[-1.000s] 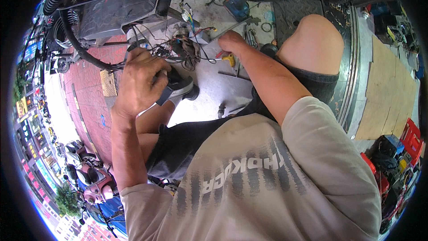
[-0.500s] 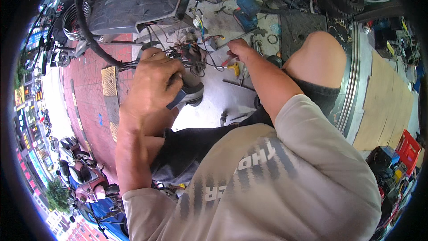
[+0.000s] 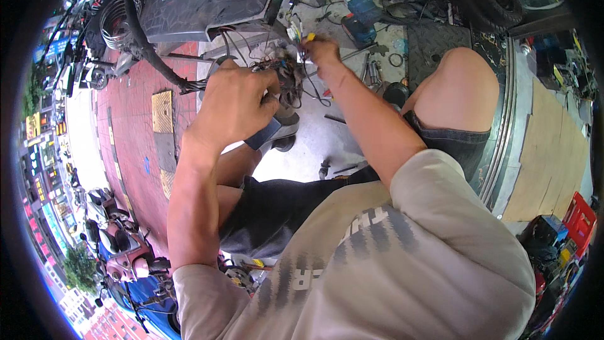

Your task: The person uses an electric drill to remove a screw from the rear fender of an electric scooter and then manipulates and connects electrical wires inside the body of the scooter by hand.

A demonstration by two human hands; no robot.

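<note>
Right hand (image 3: 326, 54) pinches a small yellow piece (image 3: 309, 37); tangled thin dark wires (image 3: 290, 80) could snag it. Left hand's (image 3: 234, 106) grip: cannot tell.

- Two bare hands: one left hand (image 3: 236, 104), one right hand (image 3: 324, 52).
- One small yellow tool (image 3: 309, 37), between the right fingers.
- Several wires (image 3: 288, 79), too tangled to count.
- One blue power drill (image 3: 363, 11).
- One thin black ring (image 3: 395, 55).
- Several slim metal tools (image 3: 375, 74), too small to count surely.
- Two yellow blocks (image 3: 162, 111) in plain sight.
- One red crate (image 3: 579, 220).
- One pink scooter (image 3: 128, 261).
- One T-shirt (image 3: 402, 264).
- One leafy tree (image 3: 80, 269).
</note>
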